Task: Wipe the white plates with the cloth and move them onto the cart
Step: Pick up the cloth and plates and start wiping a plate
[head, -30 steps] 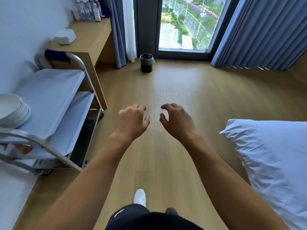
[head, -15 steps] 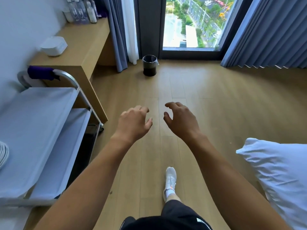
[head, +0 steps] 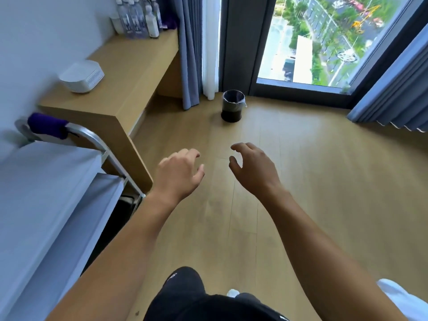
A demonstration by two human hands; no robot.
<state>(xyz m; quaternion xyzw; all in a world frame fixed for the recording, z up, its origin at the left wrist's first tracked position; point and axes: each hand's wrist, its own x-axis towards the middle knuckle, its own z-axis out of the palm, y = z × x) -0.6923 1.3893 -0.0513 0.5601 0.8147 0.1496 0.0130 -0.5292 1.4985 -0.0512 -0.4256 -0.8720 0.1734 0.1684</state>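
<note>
— Where is the stack of white, rounded-square ceramic plates (head: 81, 76) placed?

— It is seen on the light wooden wall-mounted desk (head: 129, 72), at the far left, with clear plastic bottles (head: 139, 17) lined up farther along the same desktop. The stack is set well apart from both hands, up and to the left of them. It is squat and flat, with no long axis to speak of.

— And the cloth?

— A folded purple cloth (head: 47, 126) is draped over the metal handle of the grey-covered service cart (head: 46, 193), just near of the desk's front corner, between the plates and the person.

— How are the hands held?

— The left hand (head: 179, 174) and the right hand (head: 252, 170) are both raised over the bare wooden floor (head: 324, 181), fingers loosely curled and spread, nothing pinched in either. The left hand is judged the nearer to cloth and plates alike; the cart's covered top shelf lies directly to its left.

— What does the coming move turn on?

— A reach leftward and away is called for, probably to the cloth first. A black waste bin (head: 232, 105) by the window stands clear of that path.
</note>
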